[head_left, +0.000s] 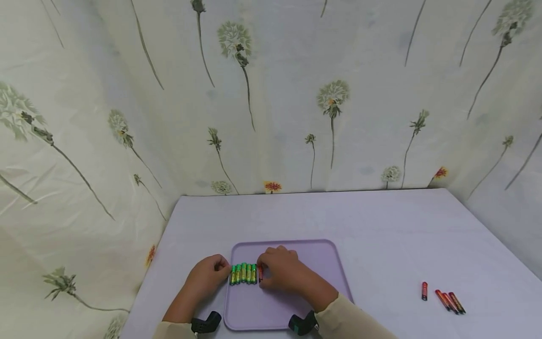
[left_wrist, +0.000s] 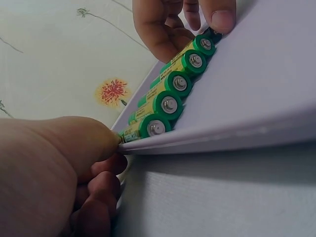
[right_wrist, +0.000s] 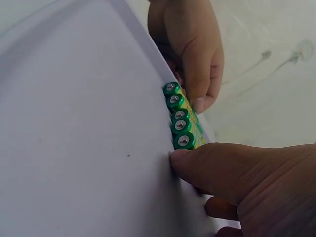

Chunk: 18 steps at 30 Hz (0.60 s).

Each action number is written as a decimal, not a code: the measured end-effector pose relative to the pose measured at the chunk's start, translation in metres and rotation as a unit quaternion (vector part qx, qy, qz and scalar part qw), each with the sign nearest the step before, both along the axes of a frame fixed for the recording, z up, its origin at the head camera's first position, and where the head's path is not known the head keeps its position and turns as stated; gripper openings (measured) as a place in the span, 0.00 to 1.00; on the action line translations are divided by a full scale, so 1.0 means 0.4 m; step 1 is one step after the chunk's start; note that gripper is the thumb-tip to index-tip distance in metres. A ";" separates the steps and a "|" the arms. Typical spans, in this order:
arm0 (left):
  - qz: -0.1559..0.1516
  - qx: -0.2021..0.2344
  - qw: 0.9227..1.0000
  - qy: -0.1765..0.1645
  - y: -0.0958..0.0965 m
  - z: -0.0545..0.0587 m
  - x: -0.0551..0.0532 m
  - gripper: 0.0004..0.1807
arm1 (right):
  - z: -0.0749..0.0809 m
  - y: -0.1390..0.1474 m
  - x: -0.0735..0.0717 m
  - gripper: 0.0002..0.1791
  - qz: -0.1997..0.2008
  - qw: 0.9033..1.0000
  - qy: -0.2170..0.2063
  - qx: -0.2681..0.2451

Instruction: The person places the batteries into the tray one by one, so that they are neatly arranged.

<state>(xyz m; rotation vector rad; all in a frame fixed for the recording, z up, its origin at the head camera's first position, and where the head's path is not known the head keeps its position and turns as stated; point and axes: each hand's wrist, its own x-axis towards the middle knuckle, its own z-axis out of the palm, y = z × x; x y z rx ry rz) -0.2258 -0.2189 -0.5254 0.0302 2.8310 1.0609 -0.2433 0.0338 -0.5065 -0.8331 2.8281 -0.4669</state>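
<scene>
Inside the tray: green batteries.

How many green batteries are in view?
5 green batteries, side by side in one row on the tray, between the left hand and right hand; none visible elsewhere.

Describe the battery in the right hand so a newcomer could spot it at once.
On the pale table, find the purple tray and, in the head view, the row of five green batteries near its left edge. At the row's right end, the right hand pinches a single battery. It is red, unlike its green neighbours, and the other red batteries lie outside the tray.
</scene>
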 end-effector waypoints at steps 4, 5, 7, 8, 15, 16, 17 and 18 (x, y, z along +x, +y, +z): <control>-0.004 -0.002 1.000 0.005 -0.002 0.000 0.001 0.06 | -0.002 -0.006 -0.001 0.20 -0.004 1.000 -0.005 -0.006; -0.004 -0.003 1.000 0.006 -0.002 -0.001 0.001 0.06 | -0.004 -0.007 -0.002 0.19 -0.005 1.000 -0.005 -0.007; -0.003 -0.004 1.000 0.005 -0.002 -0.002 0.001 0.06 | -0.005 -0.009 -0.004 0.19 -0.007 1.000 -0.005 -0.009; -0.001 -0.004 1.000 0.003 -0.002 -0.003 0.001 0.06 | -0.007 -0.010 -0.005 0.19 -0.008 1.000 -0.005 -0.008; 0.000 -0.005 1.000 0.000 0.000 -0.003 -0.002 0.06 | -0.011 -0.019 -0.010 0.20 -0.009 1.000 -0.001 -0.003; 0.000 -0.004 1.000 -0.001 0.000 -0.003 -0.003 0.06 | -0.010 -0.020 -0.011 0.20 -0.010 1.000 -0.003 -0.002; 0.001 -0.004 1.000 -0.002 -0.001 -0.004 -0.004 0.06 | -0.010 -0.021 -0.011 0.20 -0.011 1.000 -0.005 -0.002; -0.001 -0.005 1.000 0.000 -0.001 -0.004 -0.004 0.06 | -0.009 -0.021 -0.010 0.21 -0.012 1.000 -0.006 -0.001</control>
